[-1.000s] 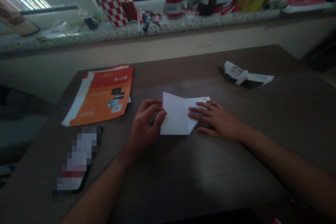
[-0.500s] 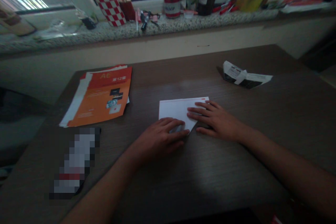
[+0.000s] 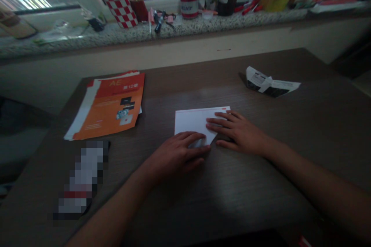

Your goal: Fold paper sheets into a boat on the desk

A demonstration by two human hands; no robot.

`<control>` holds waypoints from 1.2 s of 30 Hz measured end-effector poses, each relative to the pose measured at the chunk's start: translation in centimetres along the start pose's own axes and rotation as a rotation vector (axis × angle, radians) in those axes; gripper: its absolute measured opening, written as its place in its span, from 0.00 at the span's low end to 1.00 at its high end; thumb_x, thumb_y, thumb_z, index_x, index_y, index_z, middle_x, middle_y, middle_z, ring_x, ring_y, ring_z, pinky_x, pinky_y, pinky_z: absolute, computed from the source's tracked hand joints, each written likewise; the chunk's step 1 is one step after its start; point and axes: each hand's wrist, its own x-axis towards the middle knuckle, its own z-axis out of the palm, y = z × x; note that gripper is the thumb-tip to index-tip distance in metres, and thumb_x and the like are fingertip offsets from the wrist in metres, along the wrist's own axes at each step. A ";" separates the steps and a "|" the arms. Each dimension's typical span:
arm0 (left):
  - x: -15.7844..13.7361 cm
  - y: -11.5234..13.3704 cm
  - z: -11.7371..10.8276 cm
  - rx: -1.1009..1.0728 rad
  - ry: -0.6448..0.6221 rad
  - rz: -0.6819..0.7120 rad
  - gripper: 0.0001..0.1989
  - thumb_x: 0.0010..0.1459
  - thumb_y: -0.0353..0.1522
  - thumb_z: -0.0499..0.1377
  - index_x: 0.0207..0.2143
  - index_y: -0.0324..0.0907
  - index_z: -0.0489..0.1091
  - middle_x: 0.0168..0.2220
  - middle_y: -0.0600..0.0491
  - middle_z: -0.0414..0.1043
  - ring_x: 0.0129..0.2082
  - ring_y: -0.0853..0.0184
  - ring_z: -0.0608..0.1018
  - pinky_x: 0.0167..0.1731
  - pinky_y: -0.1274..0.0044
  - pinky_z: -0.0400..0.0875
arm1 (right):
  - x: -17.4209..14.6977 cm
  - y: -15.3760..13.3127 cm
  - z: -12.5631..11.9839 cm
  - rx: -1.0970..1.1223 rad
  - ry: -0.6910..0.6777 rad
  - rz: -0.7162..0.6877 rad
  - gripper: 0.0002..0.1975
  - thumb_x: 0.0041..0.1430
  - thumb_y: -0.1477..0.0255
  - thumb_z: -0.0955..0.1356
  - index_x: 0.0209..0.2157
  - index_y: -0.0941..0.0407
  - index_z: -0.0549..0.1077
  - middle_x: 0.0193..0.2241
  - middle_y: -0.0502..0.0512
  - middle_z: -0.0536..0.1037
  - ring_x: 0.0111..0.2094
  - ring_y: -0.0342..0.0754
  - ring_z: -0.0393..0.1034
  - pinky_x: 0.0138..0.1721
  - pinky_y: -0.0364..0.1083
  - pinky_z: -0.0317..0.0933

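Folded white paper [image 3: 189, 120] is lying on the table [image 3: 249, 193], the left hand [image 3: 183, 150] resting across its near edge, fingers slightly parted, the right hand [image 3: 239, 133] lying flat, fingers spread; uneven pressure could be skewing its crease

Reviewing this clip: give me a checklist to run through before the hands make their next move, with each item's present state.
1. Right hand on the white paper: ok, fingers spread over its right part.
2. Left hand on the paper: ok, it lies over the near side.
3. Paper's near edge in full view: not ok, the left hand covers much of it.
4. Paper pressed fully flat under the fingers: cannot tell.
5. Orange booklet apart from the paper: ok, off to the left.
6. Folded printed paper apart from the right hand: ok, it lies farther back.
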 end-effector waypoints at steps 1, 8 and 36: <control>0.0 0.0 0.0 -0.007 -0.003 -0.001 0.20 0.71 0.35 0.61 0.64 0.53 0.70 0.68 0.47 0.66 0.66 0.52 0.70 0.61 0.57 0.71 | 0.0 0.0 0.0 -0.003 -0.002 0.004 0.30 0.73 0.58 0.66 0.72 0.47 0.60 0.71 0.54 0.64 0.71 0.63 0.56 0.69 0.71 0.49; 0.0 -0.5 0.6 -0.029 -0.005 0.025 0.24 0.73 0.38 0.59 0.68 0.51 0.64 0.71 0.51 0.63 0.68 0.55 0.67 0.66 0.58 0.66 | 0.0 0.0 0.1 -0.014 -0.006 0.001 0.30 0.73 0.57 0.66 0.71 0.49 0.62 0.71 0.54 0.64 0.71 0.63 0.56 0.70 0.71 0.48; 0.3 -0.6 1.1 0.020 0.012 0.003 0.27 0.70 0.42 0.62 0.69 0.52 0.64 0.73 0.48 0.57 0.71 0.52 0.64 0.68 0.57 0.63 | -0.1 0.5 0.5 0.011 -0.005 -0.004 0.30 0.73 0.56 0.65 0.72 0.44 0.59 0.72 0.50 0.61 0.72 0.63 0.54 0.69 0.71 0.48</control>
